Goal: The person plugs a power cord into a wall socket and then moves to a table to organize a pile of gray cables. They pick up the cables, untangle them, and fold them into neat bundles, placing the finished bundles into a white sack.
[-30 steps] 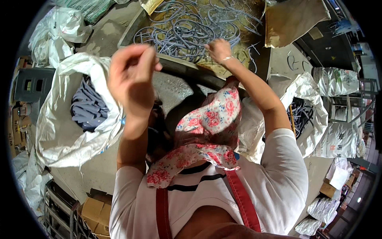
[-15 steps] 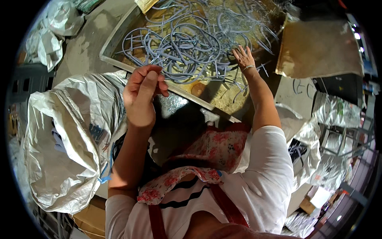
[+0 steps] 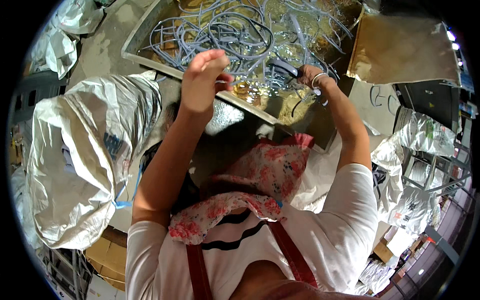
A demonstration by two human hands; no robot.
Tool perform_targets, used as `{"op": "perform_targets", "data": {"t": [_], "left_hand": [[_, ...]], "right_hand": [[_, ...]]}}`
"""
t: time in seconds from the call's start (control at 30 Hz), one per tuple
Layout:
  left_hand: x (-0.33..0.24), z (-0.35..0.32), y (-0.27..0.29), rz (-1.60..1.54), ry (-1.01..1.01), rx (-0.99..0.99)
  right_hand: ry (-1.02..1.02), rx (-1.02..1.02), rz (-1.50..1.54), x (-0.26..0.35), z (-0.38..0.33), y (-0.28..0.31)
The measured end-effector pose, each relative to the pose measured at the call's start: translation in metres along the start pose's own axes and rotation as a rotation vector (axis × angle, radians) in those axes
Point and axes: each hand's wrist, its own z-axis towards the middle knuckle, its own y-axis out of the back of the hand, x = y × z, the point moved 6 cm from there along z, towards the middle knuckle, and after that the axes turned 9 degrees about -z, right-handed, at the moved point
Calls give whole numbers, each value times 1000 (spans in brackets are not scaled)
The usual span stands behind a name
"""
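A shallow metal-rimmed tray [image 3: 150, 63] of water holds a tangle of grey rubbery strips [image 3: 220, 42]. My right hand [image 3: 312, 76] is bent down at the tray's right side, its fingers closed round a grey strip [image 3: 286, 67] at the water surface. The fingertips are partly hidden behind the hand. Over the tray's near rim hovers my left hand [image 3: 201, 82], loosely curled, fingers apart, with nothing seen in it.
To the left stands a large open white woven sack [image 3: 70, 175]. A brown flat board [image 3: 402, 50] lies right of the tray. More white sacks [image 3: 425, 132] are at the right, and a cardboard box [image 3: 107, 260] at the lower left. Water in the tray ripples.
My right hand was spread flat over the water; now it is lower and closed on a grey strip. My left hand has moved up and right, its fingers loosening.
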Motion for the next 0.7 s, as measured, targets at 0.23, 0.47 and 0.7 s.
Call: {"op": "perform_targets", "data": {"t": [0.23, 0.47, 0.7], "left_hand": [[72, 11, -25, 20, 281, 50], [146, 17, -64, 135, 472, 200], [140, 59, -35, -163, 268, 6]], "right_hand": [[-110, -77, 468, 1, -89, 50], [16, -404, 561, 63, -113, 81], [-98, -383, 170, 167, -117, 77]]}}
